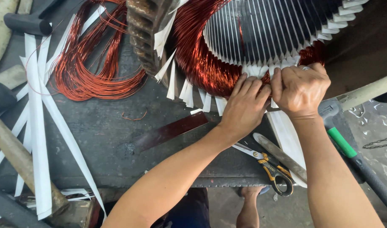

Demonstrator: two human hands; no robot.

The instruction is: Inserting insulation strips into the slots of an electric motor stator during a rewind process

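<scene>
— At the lower rim of the stator point(261, 29), right where copper winding point(202, 63) meets white slot paper point(257, 71): both hands pressed close together, thumbs nearly touching.

— Which hand nearer the bundle?

— Left hand point(244, 105), by a hair. Fingers point(243, 84) curled and pushed up into the copper, knuckles toward the camera. Closed down on the winding edge, though hard to say whether gripping wire or only pressing it.

— And the other?

— Right hand point(302, 89), just beside, fist-like, thumb and forefinger pinched at the paper strip between the two hands. Ring on one finger. Exact hold hidden by the knuckles.

— Lie of the winding?

— Curving along the bore, long run going left and upward from the fingers; slots pointing away, up into the core. So, work point directly ahead of both sets of fingertips, above the wrists.

— Anything near on the worktop point(100, 139)?

— Scissors point(269, 166) with yellow-black handles under the left forearm, flat dark bar point(172, 131) to the left, loose coil of copper wire point(88, 63) well apart at upper left, long white paper strips point(37, 126) beside it, green-handled tool point(349, 152) under the right forearm.
</scene>
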